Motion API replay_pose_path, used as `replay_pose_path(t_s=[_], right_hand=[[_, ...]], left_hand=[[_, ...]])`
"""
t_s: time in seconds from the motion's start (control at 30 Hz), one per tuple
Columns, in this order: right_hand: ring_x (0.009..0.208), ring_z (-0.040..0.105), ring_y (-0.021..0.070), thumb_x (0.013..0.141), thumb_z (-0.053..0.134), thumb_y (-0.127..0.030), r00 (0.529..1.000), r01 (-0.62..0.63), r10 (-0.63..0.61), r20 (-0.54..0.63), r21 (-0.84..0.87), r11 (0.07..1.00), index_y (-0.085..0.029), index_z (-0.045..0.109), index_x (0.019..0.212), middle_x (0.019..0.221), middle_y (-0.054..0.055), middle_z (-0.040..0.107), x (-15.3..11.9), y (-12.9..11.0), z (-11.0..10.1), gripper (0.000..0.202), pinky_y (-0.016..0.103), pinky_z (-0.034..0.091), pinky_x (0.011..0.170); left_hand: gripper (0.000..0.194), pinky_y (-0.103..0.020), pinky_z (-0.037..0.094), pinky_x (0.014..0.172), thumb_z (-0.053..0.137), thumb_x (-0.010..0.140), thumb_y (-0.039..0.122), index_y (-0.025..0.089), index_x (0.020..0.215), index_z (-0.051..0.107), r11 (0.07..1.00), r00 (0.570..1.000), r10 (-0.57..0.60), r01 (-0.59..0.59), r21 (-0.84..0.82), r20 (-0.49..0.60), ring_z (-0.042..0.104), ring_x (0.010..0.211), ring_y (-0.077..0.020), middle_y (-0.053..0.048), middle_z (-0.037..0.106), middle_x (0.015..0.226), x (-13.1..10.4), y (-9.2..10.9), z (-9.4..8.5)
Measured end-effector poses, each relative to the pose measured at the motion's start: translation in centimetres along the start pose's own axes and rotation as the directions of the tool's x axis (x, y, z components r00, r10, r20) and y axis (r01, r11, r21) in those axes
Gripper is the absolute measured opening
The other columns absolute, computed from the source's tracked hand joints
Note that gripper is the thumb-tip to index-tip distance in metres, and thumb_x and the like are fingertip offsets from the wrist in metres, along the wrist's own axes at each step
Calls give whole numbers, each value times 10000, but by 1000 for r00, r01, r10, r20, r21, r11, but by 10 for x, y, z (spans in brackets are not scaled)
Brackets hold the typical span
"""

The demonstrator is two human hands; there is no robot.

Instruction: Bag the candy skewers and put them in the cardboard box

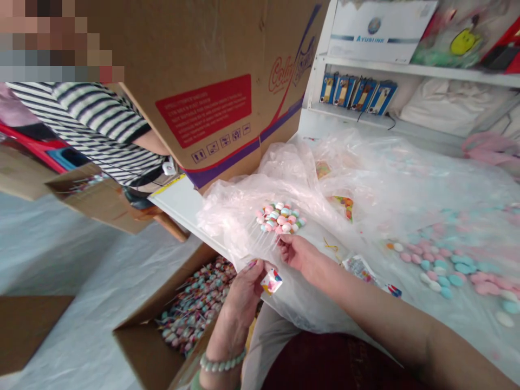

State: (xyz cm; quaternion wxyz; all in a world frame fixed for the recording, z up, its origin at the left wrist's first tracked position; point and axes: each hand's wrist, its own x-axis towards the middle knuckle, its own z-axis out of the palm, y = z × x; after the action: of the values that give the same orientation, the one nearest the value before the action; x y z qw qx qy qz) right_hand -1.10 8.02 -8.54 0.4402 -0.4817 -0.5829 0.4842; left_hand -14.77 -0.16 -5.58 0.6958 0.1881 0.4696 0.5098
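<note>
Head view: small printed packet (272,281) is pinched in left hand (242,290), right hand (299,253) is curled at sticks of candy bunch (281,218), actual grip can't be told, bunch is laid on plastic sheeting (233,214) near carton (219,59).

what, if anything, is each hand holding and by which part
Left hand: a small wrapper, apparently by its left edge. Right hand: at the lollipop sticks; whether it grips any cannot be told.
</note>
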Motion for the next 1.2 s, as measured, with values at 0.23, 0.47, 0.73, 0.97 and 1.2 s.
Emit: replay_pose_path(t_s=[0.23,0.47,0.73,0.97,1.2], right_hand=[[405,314,85,728,554,-282,930,-368,358,88,157,917,-199,445,523,451,-51,371,-46,1,-55,247,239,240,408],[639,401,117,689,610,-251,948,-319,308,81,244,916,-189,526,598,626,-41,450,-95,-38,-77,139,255,294,619],[619,455,134,663,573,-243,924,-302,356,-140,304,904,-185,547,558,567,-25,514,-90,-34,-74,123,278,325,633],[610,410,130,653,599,-240,928,-316,354,-112,262,912,-191,529,538,560,-35,467,-95,-33,-86,143,278,288,625],[701,436,144,677,605,-246,967,-220,245,-73,245,944,-195,535,564,673,-22,501,-90,-36,-82,142,273,300,667]], left_hand=[[247,-205,425,518,830,487,225,114,599,641,993,985,50,-67,-96,-166,519,511,-89,2,604,556,17,-8,18],[207,-217,408,523,783,549,217,135,644,618,976,980,113,-141,-168,-163,523,520,-86,27,592,583,29,-31,70],[253,-216,384,498,746,631,332,143,698,593,991,983,122,-128,-38,-136,509,532,-80,28,577,637,27,-53,97],[288,-244,441,542,770,572,305,134,727,598,978,955,195,-207,-34,-223,547,559,-104,17,591,640,35,-38,85],[264,-226,412,526,738,648,347,144,657,570,962,951,268,-256,95,-153,503,525,-86,22,561,600,30,-49,93]])
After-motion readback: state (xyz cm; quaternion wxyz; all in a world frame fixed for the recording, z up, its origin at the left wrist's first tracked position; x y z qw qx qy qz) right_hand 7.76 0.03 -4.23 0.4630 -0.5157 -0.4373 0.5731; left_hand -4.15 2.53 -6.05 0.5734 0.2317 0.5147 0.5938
